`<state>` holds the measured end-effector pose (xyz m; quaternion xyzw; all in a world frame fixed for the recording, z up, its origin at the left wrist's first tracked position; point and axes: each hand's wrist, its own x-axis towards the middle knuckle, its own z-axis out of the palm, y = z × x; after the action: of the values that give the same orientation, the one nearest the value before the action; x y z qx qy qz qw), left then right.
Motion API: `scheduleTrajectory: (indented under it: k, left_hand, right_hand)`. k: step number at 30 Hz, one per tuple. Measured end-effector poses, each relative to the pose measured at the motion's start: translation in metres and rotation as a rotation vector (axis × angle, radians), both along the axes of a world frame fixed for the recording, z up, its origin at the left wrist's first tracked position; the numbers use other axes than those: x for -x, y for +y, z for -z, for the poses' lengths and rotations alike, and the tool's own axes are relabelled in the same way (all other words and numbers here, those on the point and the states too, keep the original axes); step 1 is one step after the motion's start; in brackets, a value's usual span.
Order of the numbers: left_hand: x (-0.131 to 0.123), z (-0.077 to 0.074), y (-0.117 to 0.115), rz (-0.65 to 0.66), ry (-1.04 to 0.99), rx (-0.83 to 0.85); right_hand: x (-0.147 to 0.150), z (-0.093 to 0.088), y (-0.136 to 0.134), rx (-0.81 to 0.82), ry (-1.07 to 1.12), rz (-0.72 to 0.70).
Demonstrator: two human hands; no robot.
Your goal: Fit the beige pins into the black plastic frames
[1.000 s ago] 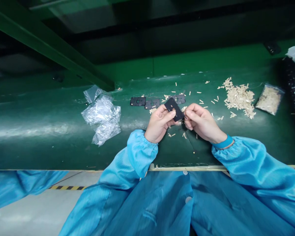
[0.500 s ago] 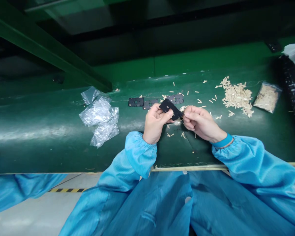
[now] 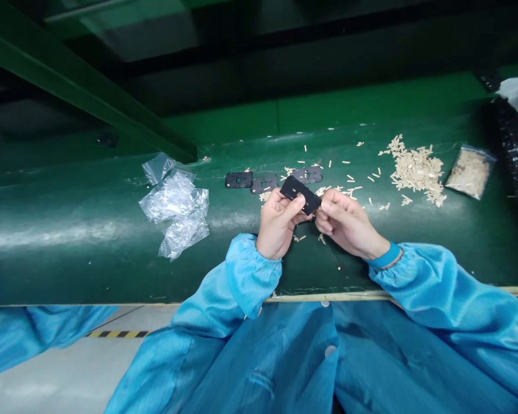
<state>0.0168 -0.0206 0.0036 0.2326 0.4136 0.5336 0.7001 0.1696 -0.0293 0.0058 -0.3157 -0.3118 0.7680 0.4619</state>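
A flat black plastic plate (image 3: 301,194) with small cut-outs is held above the bench, tilted down to the right. My left hand (image 3: 278,224) grips its left and lower edge, thumb on the upper face. My right hand (image 3: 345,221) has its fingers pinched together at the plate's right corner; whether a small piece sits between the fingertips cannot be made out. Behind the hands lie similar black plates, one at the left (image 3: 238,179), one in the middle (image 3: 264,184) and one at the right (image 3: 308,174). Small pale strips (image 3: 349,192) are scattered around them.
On the green bench (image 3: 90,264), crumpled clear plastic bags (image 3: 175,201) lie at the left. To the right are a heap of pale strips (image 3: 418,169) and a zip bag (image 3: 470,171) filled with them. A green post (image 3: 125,109) slants across the back left. Another person's blue sleeve (image 3: 38,330) shows lower left.
My right hand has shifted slightly left and down, closer to the plate's corner. My left hand and the plate have moved a little right and down.
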Motion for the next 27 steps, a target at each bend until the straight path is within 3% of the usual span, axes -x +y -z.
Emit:
scheduleTrajectory:
  k: [5, 8, 11, 15, 22, 27]
  left_hand:
    - [0.002, -0.005, 0.001, 0.019, -0.033, 0.041]
    - [0.003, -0.006, 0.002, 0.01, -0.021, 0.045]
    - [0.003, -0.005, 0.002, 0.012, 0.01, 0.041]
    - [0.0, -0.004, 0.0, 0.048, -0.004, 0.052]
    - [-0.003, -0.003, -0.004, 0.017, -0.065, 0.101]
    - [-0.003, -0.001, -0.002, -0.028, 0.009, 0.051]
  right_hand:
    - [-0.002, 0.005, 0.001, -0.067, -0.12, -0.06]
    - [-0.008, 0.004, 0.005, -0.124, -0.23, 0.009]
    - [-0.011, 0.001, 0.008, -0.084, -0.206, 0.101]
    - [-0.006, 0.001, 0.008, -0.051, -0.128, 0.038]
    - [0.0, 0.008, 0.001, -0.282, -0.293, 0.093]
    - [-0.002, 0.005, 0.003, -0.283, -0.335, 0.084]
